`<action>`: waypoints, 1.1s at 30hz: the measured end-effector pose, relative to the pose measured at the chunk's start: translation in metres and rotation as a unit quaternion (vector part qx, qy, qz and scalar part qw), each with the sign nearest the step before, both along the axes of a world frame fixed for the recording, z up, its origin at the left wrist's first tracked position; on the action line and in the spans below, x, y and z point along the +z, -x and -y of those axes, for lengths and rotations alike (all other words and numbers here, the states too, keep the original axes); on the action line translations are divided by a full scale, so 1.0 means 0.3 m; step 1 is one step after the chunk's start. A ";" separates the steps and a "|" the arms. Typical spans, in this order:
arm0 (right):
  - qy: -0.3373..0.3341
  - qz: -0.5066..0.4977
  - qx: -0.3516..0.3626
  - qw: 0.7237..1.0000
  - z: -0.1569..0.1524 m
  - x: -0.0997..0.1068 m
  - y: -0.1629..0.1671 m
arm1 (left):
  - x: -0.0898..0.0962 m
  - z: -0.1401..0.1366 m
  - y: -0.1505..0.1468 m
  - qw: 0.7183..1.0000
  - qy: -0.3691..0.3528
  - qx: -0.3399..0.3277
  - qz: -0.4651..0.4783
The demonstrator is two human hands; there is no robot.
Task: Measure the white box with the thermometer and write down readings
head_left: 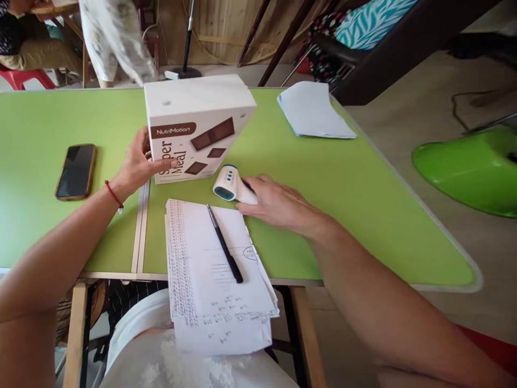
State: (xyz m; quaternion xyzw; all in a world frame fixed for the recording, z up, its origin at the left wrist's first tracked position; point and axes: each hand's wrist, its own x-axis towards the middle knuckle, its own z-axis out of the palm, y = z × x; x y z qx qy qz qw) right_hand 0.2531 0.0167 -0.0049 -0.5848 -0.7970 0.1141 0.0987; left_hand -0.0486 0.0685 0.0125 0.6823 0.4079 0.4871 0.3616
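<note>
My left hand (139,160) grips the lower left side of a white and brown meal box (197,99), thumb across its printed front. The box stands on the green table, slightly tilted. My right hand (274,202) is closed around the handle of a white and blue infrared thermometer (226,183), whose small screen faces me. Just below lies a stack of handwritten papers (194,231), overhanging the near table edge. A black pen (224,242) rests diagonally on top of it.
A phone (76,171) lies on the left of the green table (339,215). Folded white sheets (313,110) are at the back right. A green chair (468,170) stands off to the right. Beyond the far edge are a stand (186,48) and people.
</note>
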 end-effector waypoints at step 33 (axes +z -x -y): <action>0.329 -0.723 -0.021 0.608 0.610 0.197 0.399 | 0.112 0.630 0.028 0.964 0.226 0.011 0.136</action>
